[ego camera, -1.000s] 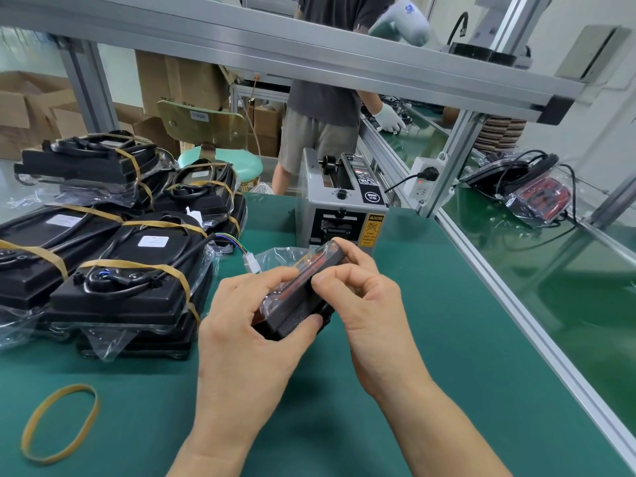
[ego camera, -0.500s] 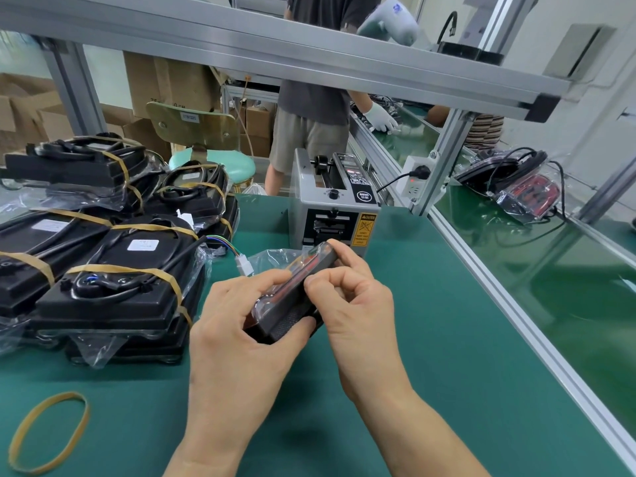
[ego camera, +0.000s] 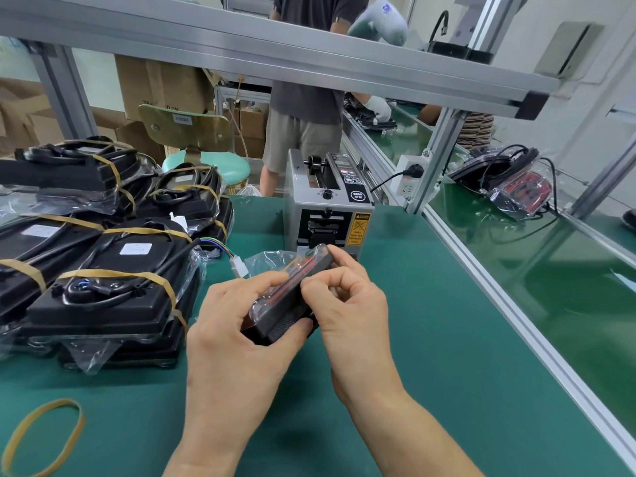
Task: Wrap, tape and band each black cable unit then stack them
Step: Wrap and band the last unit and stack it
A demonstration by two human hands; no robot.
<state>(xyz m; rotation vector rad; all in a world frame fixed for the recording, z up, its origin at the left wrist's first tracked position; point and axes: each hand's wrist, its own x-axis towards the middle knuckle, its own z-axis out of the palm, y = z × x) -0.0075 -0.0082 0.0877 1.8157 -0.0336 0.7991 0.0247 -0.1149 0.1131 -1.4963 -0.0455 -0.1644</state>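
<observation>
A black cable unit in a clear plastic bag is held edge-up over the green mat at the centre. My left hand grips its near end from below and from the left. My right hand holds its right side, fingers curled over the top edge. Loose bag plastic sticks out beyond the unit. At the left lies a stack of banded black units, each in plastic with tan rubber bands around it. A loose rubber band lies on the mat at the lower left.
A grey tape dispenser stands just beyond my hands. An aluminium frame rail runs along the mat's right edge, with another bagged unit past it. A person stands behind the bench, beside a green stool and cardboard boxes.
Both hands and the unit stay almost where they were. The view has shifted a little, and my right fingers have curled slightly more over the unit's top edge.
</observation>
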